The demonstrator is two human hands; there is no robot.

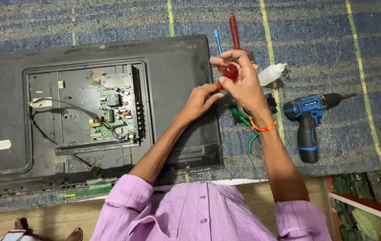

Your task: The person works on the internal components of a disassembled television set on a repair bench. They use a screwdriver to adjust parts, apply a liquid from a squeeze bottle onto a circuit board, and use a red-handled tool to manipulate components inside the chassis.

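Observation:
A flat television point(7, 89) lies face down on a blue striped mat, its back cover off. A green circuit board point(112, 111) and black cables show inside. My right hand point(239, 78) is closed around the red handle of a screwdriver point(230, 71), held upright over the set's right edge. My left hand point(201, 99) pinches the screwdriver's orange shaft just below the handle. Both arms reach out from lilac sleeves.
A blue and black cordless drill point(309, 118) lies on the mat to the right. A small white squeeze bottle point(271, 73), a dark red tool point(234, 29), a thin blue tool point(217, 41) and green-handled pliers point(244, 120) lie near my hands. Shelving with green boards point(364, 201) sits bottom right.

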